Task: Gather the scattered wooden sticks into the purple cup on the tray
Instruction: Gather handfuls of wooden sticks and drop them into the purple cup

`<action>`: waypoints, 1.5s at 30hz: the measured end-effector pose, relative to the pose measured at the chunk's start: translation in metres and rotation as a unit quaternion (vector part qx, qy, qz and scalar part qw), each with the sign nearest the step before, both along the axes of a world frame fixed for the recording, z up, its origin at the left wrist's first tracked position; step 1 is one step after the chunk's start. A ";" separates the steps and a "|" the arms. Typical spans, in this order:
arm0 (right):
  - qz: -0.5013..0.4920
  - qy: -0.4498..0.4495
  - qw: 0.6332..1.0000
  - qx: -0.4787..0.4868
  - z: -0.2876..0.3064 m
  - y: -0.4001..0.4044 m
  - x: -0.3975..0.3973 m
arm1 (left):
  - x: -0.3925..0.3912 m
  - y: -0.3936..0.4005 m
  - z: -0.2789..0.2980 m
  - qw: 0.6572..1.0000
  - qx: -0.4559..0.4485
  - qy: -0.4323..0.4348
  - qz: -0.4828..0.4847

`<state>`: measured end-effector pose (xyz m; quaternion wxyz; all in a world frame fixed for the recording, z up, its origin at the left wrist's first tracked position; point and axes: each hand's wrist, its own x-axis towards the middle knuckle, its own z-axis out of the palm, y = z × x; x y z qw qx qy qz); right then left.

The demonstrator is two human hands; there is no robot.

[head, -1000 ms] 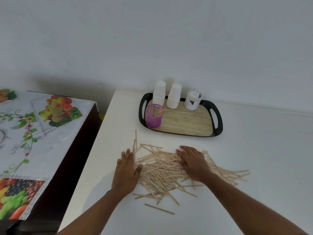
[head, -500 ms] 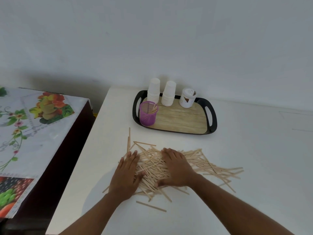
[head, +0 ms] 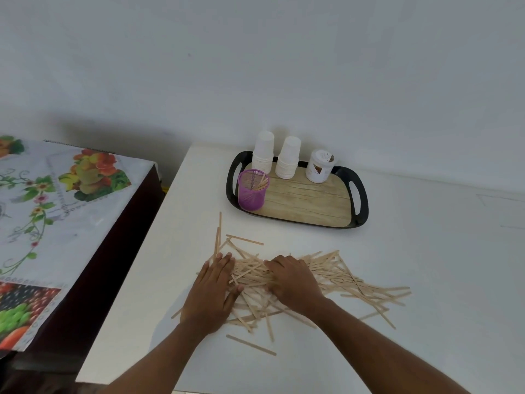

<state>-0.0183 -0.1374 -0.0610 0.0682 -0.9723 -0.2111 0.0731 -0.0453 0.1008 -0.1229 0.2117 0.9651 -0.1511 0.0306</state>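
Flat left hand (head: 211,291) and right hand (head: 294,282) press thin, pale wooden sticks (head: 335,275) — loose heap.

Two stacks of white paper cups (head: 275,157) are set upside down, side by side near the wall. Just to their right a small white round tub (head: 320,167) with a printed label is placed. Further left, a dark wooden table (head: 93,280) is covered by a white cloth printed with fruit and flowers (head: 56,211).
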 end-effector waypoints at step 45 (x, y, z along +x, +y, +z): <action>-0.098 -0.134 0.948 0.270 0.006 -0.002 0.002 | 0.039 -0.123 0.094 0.548 -0.745 0.307 0.224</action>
